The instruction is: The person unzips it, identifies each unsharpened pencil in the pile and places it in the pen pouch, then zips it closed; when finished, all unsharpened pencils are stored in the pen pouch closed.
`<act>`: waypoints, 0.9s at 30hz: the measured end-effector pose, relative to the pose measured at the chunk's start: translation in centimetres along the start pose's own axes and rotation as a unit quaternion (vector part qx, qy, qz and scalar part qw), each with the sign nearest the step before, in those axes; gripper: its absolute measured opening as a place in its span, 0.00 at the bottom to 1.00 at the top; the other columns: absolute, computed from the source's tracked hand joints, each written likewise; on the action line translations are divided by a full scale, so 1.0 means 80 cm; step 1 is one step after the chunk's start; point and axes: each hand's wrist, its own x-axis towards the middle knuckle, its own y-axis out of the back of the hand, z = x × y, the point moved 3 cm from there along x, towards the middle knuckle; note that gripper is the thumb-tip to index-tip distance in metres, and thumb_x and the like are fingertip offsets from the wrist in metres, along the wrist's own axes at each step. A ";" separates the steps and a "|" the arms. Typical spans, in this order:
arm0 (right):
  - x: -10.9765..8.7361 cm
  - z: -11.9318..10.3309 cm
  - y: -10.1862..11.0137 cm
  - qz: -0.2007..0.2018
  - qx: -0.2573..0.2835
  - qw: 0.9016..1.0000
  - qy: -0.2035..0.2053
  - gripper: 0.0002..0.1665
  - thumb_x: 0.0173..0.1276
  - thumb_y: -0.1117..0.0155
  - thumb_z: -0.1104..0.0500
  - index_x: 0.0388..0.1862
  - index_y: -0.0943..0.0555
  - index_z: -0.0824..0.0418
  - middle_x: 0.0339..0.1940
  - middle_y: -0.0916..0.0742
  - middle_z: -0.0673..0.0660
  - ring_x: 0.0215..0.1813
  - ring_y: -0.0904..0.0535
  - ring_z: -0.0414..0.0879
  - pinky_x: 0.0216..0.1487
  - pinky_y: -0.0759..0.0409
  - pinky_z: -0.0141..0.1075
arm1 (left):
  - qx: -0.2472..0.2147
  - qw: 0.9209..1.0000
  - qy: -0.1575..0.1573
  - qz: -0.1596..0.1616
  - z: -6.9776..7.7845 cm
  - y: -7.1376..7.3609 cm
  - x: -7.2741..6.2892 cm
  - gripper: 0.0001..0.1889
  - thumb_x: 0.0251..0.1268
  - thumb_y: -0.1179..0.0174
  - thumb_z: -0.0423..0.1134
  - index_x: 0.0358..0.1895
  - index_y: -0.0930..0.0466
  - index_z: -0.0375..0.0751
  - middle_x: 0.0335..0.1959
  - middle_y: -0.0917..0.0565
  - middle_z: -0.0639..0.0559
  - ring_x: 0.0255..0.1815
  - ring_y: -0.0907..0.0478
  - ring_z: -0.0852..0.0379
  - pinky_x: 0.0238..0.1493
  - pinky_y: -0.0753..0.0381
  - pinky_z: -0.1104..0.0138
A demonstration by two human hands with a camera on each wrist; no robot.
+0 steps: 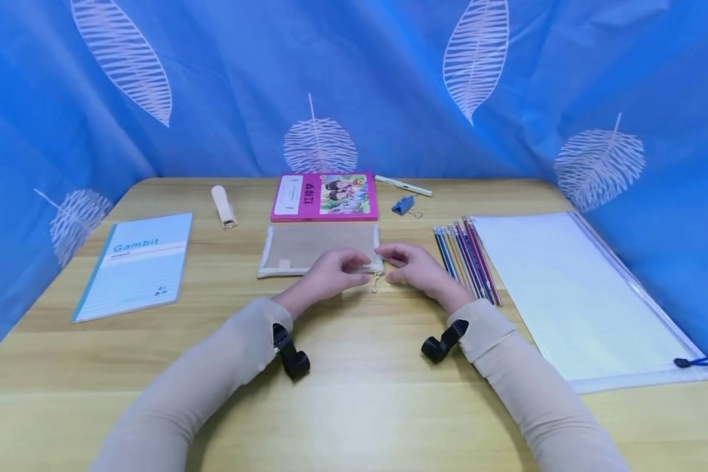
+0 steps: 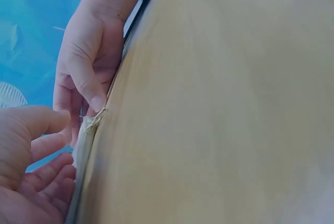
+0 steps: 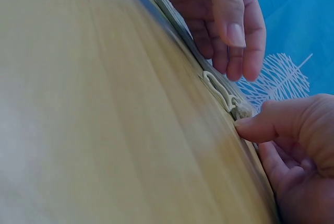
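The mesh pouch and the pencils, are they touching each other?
Apart. The head view shows bare tabletop between the mesh pouch and the pencils.

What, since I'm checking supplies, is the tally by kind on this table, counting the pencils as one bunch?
Books: 2 (pink book, notebook)
Zip pouches: 2 (mesh pouch, white pouch)
Pencil bunch: 1
Pen: 1
Binder clip: 1
Stapler-like item: 1
Total: 8

The white-edged pouch (image 1: 318,246) is beige, the curtain (image 1: 383,65) blue with white leaves (image 1: 476,56).
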 end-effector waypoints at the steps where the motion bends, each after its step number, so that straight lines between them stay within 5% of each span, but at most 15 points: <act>1: 0.001 0.000 -0.001 0.002 -0.005 1.000 0.003 0.33 0.52 0.39 0.78 0.60 0.29 0.68 0.64 0.27 0.64 0.67 0.35 0.54 0.66 0.36 0.40 | -0.008 1.000 0.004 0.005 -0.002 0.000 0.000 0.18 0.56 0.35 0.40 0.50 0.21 0.41 0.47 0.18 0.49 0.48 0.24 0.54 0.54 0.26 0.62; 17: 0.005 -0.012 -0.008 0.062 -0.162 0.985 0.012 0.14 0.61 0.35 0.55 0.44 0.16 0.58 0.54 0.20 0.57 0.59 0.28 0.52 0.62 0.33 0.46 | -0.085 0.995 0.047 0.004 -0.009 0.002 0.004 0.14 0.55 0.35 0.40 0.46 0.20 0.43 0.40 0.19 0.51 0.43 0.26 0.55 0.49 0.27 0.64; 22: 0.007 -0.012 -0.010 0.084 -0.167 0.982 0.016 0.14 0.63 0.37 0.55 0.43 0.16 0.61 0.45 0.18 0.57 0.51 0.25 0.51 0.57 0.30 0.44 | -0.105 0.992 0.063 0.024 -0.009 -0.001 0.007 0.13 0.55 0.34 0.40 0.44 0.19 0.42 0.38 0.19 0.50 0.41 0.26 0.55 0.45 0.27 0.65; 27: 0.011 -0.010 -0.010 0.104 -0.140 0.984 -0.018 0.16 0.63 0.38 0.52 0.46 0.17 0.60 0.48 0.18 0.57 0.53 0.25 0.51 0.58 0.31 0.45 | -0.099 0.992 0.068 0.047 -0.008 -0.003 0.013 0.13 0.51 0.31 0.39 0.40 0.21 0.42 0.36 0.20 0.51 0.39 0.27 0.56 0.41 0.27 0.68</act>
